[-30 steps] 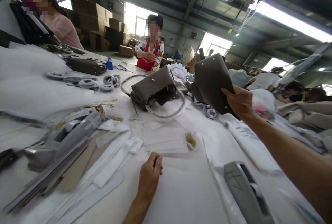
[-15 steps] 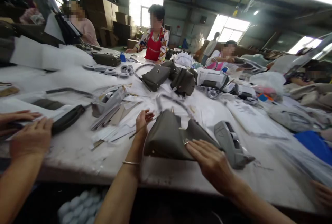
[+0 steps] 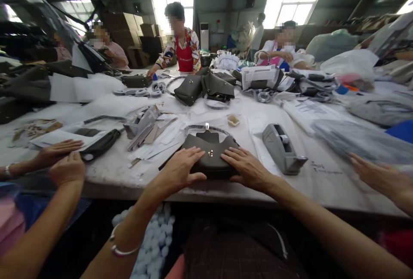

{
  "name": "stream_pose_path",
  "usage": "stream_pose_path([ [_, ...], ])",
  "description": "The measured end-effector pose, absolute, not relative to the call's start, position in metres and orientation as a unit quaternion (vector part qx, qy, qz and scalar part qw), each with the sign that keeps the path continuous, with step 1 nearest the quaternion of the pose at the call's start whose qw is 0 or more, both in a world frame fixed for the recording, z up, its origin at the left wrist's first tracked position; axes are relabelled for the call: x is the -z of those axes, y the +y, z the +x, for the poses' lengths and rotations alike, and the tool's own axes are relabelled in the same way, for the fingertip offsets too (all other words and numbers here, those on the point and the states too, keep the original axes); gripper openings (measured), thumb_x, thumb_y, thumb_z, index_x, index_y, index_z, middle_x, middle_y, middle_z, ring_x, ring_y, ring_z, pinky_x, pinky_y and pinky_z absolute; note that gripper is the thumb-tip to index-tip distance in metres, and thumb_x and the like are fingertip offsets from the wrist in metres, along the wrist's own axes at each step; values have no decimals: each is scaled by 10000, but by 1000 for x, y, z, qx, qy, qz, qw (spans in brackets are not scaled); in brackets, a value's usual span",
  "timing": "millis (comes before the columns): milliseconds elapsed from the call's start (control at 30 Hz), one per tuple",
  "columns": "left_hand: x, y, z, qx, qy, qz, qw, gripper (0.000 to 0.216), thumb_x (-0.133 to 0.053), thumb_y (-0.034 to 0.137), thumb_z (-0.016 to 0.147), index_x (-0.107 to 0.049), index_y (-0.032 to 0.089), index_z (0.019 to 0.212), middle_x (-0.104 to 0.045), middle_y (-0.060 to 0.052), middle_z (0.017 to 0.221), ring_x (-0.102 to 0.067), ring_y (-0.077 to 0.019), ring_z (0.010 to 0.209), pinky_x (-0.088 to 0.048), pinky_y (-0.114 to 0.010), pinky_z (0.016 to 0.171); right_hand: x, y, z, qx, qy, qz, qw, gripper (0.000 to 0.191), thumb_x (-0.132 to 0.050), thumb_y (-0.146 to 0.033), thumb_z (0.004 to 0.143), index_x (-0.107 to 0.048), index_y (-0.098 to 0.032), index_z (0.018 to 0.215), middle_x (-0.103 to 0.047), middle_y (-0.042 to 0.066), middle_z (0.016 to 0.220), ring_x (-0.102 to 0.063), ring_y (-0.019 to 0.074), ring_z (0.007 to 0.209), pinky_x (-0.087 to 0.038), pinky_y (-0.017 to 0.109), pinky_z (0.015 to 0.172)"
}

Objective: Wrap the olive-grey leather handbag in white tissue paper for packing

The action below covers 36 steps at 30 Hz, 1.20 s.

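A dark grey handbag (image 3: pixel 209 147) lies flat near the table's front edge, its thin strap looped behind it. My left hand (image 3: pixel 180 169) rests on its left half, fingers stretched flat. My right hand (image 3: pixel 247 168) lies on its right half, fingers also spread. Both palms press down on the bag; neither grips it.
A grey tape dispenser (image 3: pixel 281 147) stands right of the bag. Paper strips (image 3: pixel 151 134) and card pieces lie to its left. More grey bags (image 3: pixel 203 86) sit mid-table. A co-worker's hands (image 3: pixel 63 158) are at the left, another hand (image 3: pixel 377 178) at the right. Several people work across the white table (image 3: pixel 325 175).
My right hand brought a grey bag from mid-table down to the front edge. It now lies flat under both palms. The view has tipped downward.
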<state>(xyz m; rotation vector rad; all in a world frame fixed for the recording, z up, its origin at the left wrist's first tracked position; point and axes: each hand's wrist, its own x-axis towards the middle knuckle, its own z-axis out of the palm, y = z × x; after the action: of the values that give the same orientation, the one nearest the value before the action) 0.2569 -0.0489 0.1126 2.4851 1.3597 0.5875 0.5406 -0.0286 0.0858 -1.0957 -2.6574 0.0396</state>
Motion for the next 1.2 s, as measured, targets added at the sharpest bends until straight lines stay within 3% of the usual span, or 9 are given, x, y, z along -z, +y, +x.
stream_pose_path([
  [100,-83,-49,277,-115,515,849,17,656,-794,216,751,-552,191,1360,-529,-180,1427,-483,-358,1337,-304,-586,1132,-73,-23,538,-10,-914,-380,141,560,-741,-139,766,-616,-201,1308,-640,133,1327,-585,315,1237,-411,506,1080],
  [200,-63,-45,282,-90,508,856,-34,545,-693,92,802,-579,183,1327,-617,-153,1334,-595,-295,1229,-436,-485,1069,-68,-22,533,-3,-916,-374,149,317,-605,-103,857,-700,-193,1146,-727,107,1164,-671,251,1091,-435,440,1045],
  [367,-56,-53,285,-93,458,878,-101,477,-479,-25,846,-616,131,1276,-687,-125,1228,-678,-227,1091,-520,-361,980,-64,-31,539,16,-915,-363,174,315,-506,-51,871,-719,-193,1055,-755,87,1056,-697,198,981,-444,378,1013],
  [500,-60,-66,282,-103,412,899,-106,505,-528,38,848,-543,112,1347,-632,-135,1320,-621,-222,1192,-461,-375,1059,-66,-44,553,17,-920,-347,182,343,-479,-31,863,-705,-181,1072,-747,82,1093,-688,201,1009,-437,382,1019],
  [633,-65,-66,269,-96,451,882,-99,561,-716,229,803,-552,104,1324,-563,-171,1397,-522,-304,1308,-382,-478,1124,-92,-46,553,-17,-928,-359,102,246,-586,-129,866,-688,-164,1087,-739,102,1085,-681,231,993,-476,388,955],
  [767,-62,-60,267,-69,488,865,-93,573,-720,222,806,-545,99,1337,-576,-182,1377,-552,-303,1271,-407,-460,1098,-113,-26,532,-46,-933,-357,12,501,-740,-346,812,-615,-148,1255,-692,145,1192,-648,296,1066,-486,437,946],
  [900,-44,-62,274,-64,502,854,-124,478,-545,99,879,-555,140,1355,-609,-171,1336,-600,-292,1208,-460,-455,1029,-101,-7,518,-71,-942,-328,-17,801,-784,-338,743,-452,-132,1443,-509,188,1457,-485,338,1326,-376,497,1107],
  [1100,-6,-71,272,-127,497,838,-186,562,-424,84,921,-461,232,1462,-606,-138,1351,-608,-258,1199,-471,-386,998,-51,-18,517,12,-940,-339,15,720,-477,-14,831,-346,-173,1521,-486,136,1492,-459,334,1358,-378,593,1096],
  [1200,-1,-76,275,-119,493,840,-193,603,-469,164,944,-348,270,1525,-544,-140,1423,-552,-284,1270,-429,-436,1049,-27,-28,518,43,-938,-339,62,716,-425,4,855,-311,-171,1539,-426,124,1535,-382,329,1415,-314,622,1134],
])
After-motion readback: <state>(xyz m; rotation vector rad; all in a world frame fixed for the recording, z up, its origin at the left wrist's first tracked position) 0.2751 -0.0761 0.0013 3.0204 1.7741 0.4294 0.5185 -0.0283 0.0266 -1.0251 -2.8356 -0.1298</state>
